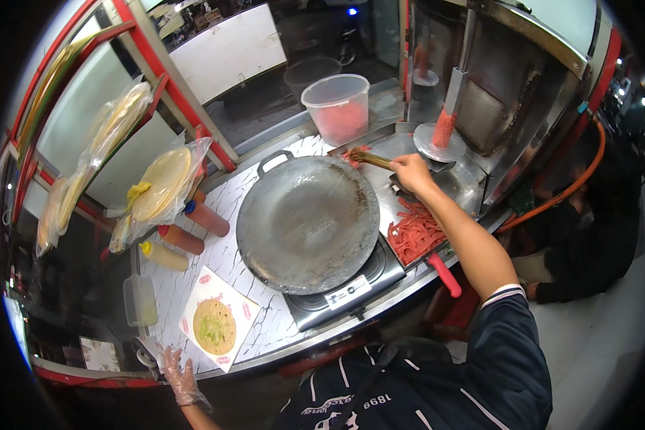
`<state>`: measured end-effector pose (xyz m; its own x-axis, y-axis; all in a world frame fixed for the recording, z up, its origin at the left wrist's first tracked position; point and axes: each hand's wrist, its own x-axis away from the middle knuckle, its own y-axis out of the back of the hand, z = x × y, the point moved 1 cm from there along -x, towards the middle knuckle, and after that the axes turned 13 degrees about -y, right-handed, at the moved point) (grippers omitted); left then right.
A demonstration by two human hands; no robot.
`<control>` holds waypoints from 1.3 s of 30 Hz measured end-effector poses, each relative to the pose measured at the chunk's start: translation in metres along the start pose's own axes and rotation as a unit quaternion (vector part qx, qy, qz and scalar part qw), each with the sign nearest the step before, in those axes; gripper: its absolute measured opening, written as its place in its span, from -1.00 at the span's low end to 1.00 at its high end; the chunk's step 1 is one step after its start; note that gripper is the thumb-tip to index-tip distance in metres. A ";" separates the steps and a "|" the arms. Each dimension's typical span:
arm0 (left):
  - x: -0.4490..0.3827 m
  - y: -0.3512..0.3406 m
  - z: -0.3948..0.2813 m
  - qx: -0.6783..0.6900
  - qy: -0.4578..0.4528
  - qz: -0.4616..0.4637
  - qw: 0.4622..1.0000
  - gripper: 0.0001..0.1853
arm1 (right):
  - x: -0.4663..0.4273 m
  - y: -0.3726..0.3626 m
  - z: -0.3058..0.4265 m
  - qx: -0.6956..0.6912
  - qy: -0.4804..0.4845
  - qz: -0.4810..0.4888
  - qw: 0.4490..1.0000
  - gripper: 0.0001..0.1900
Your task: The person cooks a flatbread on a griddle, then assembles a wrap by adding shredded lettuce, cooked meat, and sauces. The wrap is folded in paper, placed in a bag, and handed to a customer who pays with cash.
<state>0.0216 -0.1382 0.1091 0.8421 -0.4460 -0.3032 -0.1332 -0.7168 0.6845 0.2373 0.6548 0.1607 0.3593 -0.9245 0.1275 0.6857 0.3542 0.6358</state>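
My right hand (411, 172) grips a slim brown utensil, apparently tongs (377, 160); its far end touches red shreds (358, 155) at the tray's back corner. A heap of red meat strips (416, 231) lies on the metal tray (392, 201) below that wrist. My left hand (177, 373), in a clear plastic glove, hovers by the counter's front edge with its fingers apart, holding nothing. Just right of it, a round flatbread (200, 322) topped with shredded green vegetable (216, 331) rests on printed white paper (247, 312).
A wide dark pan (309, 226) covers most of a stove (349, 290). Sauce bottles (181, 239) and bagged flatbreads (164, 183) stand left. Behind are a plastic tub (336, 110) and a vertical spit (445, 126). A pink-handled tool (445, 275) overhangs the edge. Another person (586, 242) is at right.
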 end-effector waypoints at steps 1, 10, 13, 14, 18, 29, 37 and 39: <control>-0.004 0.003 0.003 -0.006 -0.005 0.005 1.000 -0.22 | 0.006 0.010 -0.002 0.011 0.026 -0.029 0.999 -0.67; -0.041 0.036 0.037 0.061 -0.032 0.021 0.997 -0.34 | 0.133 0.070 0.077 -0.066 0.053 -0.023 0.996 -0.68; -0.056 0.029 0.059 0.006 -0.093 0.066 0.993 -0.52 | 0.205 0.064 0.101 -0.105 0.081 0.024 0.991 -0.68; -0.060 0.031 0.052 0.021 -0.112 0.076 0.991 -0.55 | 0.235 0.048 0.112 -0.108 0.077 0.061 0.989 -0.66; -0.089 0.018 0.051 0.086 -0.199 0.132 0.967 -0.57 | 0.330 -0.016 0.120 -0.097 0.016 0.176 0.980 -0.63; -0.111 -0.018 0.060 0.162 -0.239 0.180 0.940 -0.54 | 0.438 -0.218 0.197 0.320 0.466 0.234 0.790 -0.67; -0.092 -0.053 0.061 0.082 -0.251 0.161 0.951 -0.58 | 0.444 -0.216 0.188 0.329 0.434 0.215 0.810 -0.55; -0.081 -0.064 0.050 0.045 -0.272 0.159 0.948 -0.60 | 0.445 -0.208 0.176 0.327 0.392 0.221 0.831 -0.54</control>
<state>-0.0640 -0.0824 0.0567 0.3619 -0.8395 -0.4054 -0.3997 -0.5326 0.7461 0.1431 0.1445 0.2193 0.9626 -0.2567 0.0867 -0.0218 0.2455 0.9692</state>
